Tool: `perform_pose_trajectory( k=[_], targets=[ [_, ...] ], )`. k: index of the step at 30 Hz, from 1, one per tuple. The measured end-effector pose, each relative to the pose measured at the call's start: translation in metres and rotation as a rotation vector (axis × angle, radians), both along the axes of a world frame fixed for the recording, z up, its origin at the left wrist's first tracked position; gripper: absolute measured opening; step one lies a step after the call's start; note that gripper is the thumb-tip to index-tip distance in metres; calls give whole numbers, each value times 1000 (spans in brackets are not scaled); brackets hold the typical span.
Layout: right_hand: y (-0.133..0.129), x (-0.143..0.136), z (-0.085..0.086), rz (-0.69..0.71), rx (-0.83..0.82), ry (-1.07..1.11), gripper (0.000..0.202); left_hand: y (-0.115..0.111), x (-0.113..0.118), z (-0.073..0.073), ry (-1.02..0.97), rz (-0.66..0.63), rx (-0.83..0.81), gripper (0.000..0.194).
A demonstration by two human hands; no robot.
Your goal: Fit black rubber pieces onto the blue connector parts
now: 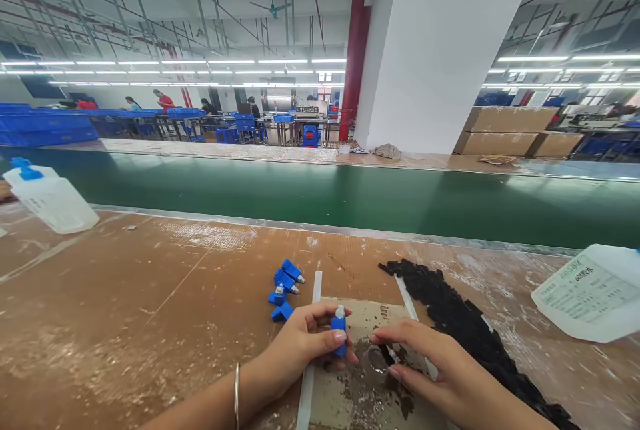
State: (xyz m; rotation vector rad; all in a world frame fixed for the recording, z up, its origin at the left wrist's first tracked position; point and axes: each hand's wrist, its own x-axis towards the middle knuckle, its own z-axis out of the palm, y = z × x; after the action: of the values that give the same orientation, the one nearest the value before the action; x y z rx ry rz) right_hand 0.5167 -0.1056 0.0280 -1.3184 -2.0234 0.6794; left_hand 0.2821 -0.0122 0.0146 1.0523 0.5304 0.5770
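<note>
My left hand (320, 337) pinches a small blue part (339, 333) with a whitish tip pointing up. To its right, my right hand (415, 357) holds a small black piece (386, 354) between thumb and fingers, over a small clear round dish (376, 359). Both hands are above a stained cardboard sheet (365, 313) edged with white strips. Several more blue parts (285, 280) lie on the brown table beyond my left hand. A long heap of black pieces (450, 310) stretches along the right side of the sheet.
White bottles stand at the left (60, 203) and right (590, 293) of the brown table (125, 297). A green belt (300, 193) runs across behind it. Farther off are a white pillar (425, 50), cardboard boxes (505, 130), blue crates (45, 127) and several people.
</note>
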Motion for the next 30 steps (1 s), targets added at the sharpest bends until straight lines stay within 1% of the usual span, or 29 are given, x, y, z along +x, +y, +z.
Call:
perform_pose_trajectory(
  k=[5, 11, 15, 19, 23, 27, 30],
  targets=[
    [0, 1, -1, 14, 50, -19, 30, -2, 0, 0, -11, 45, 32, 47],
    [0, 1, 1, 28, 66, -38, 30, -7, -2, 8, -21, 72, 39, 43],
    [-1, 2, -3, 29, 93, -67, 32, -8, -1, 12, -4, 82, 30, 44],
    [-1, 2, -6, 32, 138, -86, 35, -8, 0, 13, 13, 90, 39, 47],
    [-1, 0, 1, 22, 146, -70, 35, -7, -1, 12, 15, 81, 40, 47],
    [-3, -4, 11, -32, 60, 43, 28, -8, -2, 9, -14, 56, 45, 45],
    [-5, -8, 9, -131, -26, 284, 25, -13, 0, 4, -50, 77, 24, 44]
  ],
)
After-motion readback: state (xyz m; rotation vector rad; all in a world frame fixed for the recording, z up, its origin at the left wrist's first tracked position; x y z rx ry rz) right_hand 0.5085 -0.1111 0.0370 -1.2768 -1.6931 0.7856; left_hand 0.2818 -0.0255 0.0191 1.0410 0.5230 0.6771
